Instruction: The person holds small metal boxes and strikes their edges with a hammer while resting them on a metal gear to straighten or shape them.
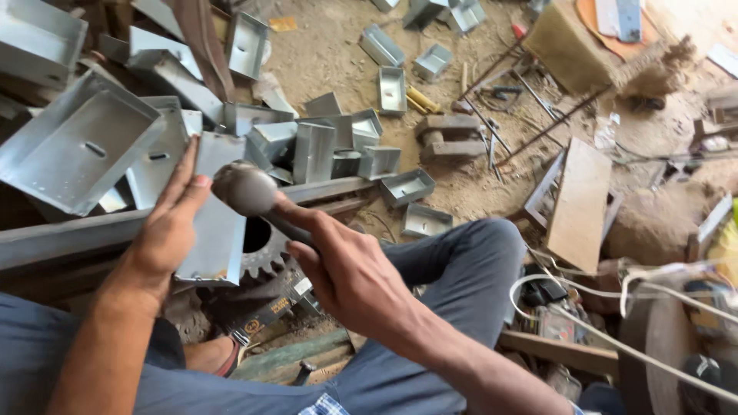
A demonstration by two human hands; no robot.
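The right hand (350, 273), in the lower middle of the frame, is wrapped in a fist around the dark handle of a hammer (244, 189), whose rounded grey head sits just left of centre, over the right edge of a flat piece of sheet metal (214, 230). The left hand (171, 223) lies on that sheet with its fingers straight and pressed together, the palm flat against the metal and the fingertips pointing toward the upper part of the frame. The sheet rests across a long grey metal bar (61, 238) that runs from the left edge toward the centre. Just below the hammer head a dark toothed gear (261, 257) shows under the sheet's right side. Beyond the hands, in the upper left, a heap of folded metal trays (77, 146) is piled, and more small trays lie scattered on the sandy floor (323, 54) toward the top centre. The person's knee in grey trousers (469, 261) fills the lower centre, a wooden board (580, 204) lies to the right of it, and white cables (615, 296) loop at the lower right.
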